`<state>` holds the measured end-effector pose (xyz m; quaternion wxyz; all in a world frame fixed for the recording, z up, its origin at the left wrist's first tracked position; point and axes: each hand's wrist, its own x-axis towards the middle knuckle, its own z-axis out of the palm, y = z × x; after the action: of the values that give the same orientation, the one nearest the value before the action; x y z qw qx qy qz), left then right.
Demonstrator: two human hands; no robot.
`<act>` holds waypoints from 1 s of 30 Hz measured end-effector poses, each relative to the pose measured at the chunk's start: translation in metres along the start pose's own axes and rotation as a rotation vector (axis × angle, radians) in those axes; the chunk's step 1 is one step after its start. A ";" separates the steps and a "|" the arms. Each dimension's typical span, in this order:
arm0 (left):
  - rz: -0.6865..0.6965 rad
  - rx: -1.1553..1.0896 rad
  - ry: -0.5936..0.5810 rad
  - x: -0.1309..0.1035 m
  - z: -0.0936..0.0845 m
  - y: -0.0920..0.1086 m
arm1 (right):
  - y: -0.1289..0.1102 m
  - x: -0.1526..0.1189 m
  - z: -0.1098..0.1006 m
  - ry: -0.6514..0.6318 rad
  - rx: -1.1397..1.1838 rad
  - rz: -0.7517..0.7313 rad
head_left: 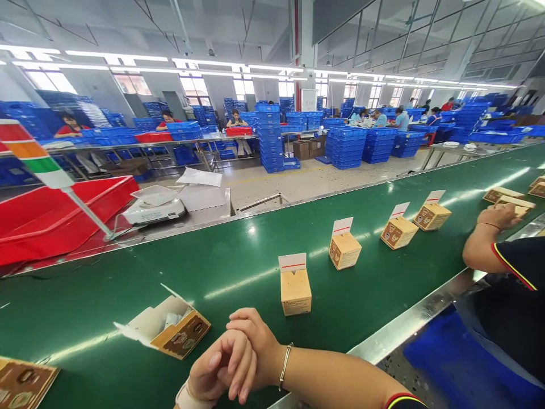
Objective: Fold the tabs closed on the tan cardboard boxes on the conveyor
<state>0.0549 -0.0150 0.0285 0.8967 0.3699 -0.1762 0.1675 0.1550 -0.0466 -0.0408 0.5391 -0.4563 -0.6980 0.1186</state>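
Note:
My left hand [226,360], with a pale band at the wrist, hangs over the near side of the belt. Its fingers are loosely bent and apart, with nothing in them. Against it rests my right hand [260,336], wearing a metal bangle; its fingers stretch out over the left hand and hold no object. An open carton [183,336] with raised flaps and pale packets inside lies just left of my hands. Beyond them stands a small box [296,292], its top closed except for an upright white tab with a red line.
The green conveyor belt [238,267] carries more tabbed boxes [344,251] and a brown carton [25,382] at lower left. At right, a co-worker's hand [496,218] touches a box. Across the belt are a scale [153,210], a red bin [63,221] and a signal light [38,156].

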 end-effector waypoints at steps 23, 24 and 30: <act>-0.039 -0.064 -0.025 0.003 0.018 0.004 | -0.005 0.002 0.010 0.156 -0.124 -0.252; -0.024 -0.070 -0.032 0.003 0.019 0.004 | 0.002 0.001 0.016 0.155 -0.123 -0.246; -0.055 -0.014 0.010 -0.006 0.012 0.004 | 0.014 -0.008 0.029 0.083 -0.139 -0.103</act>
<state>0.0459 -0.0217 0.0363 0.9044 0.3675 -0.1624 0.1435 0.1370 -0.0357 -0.0665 0.5398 -0.4606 -0.7042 0.0229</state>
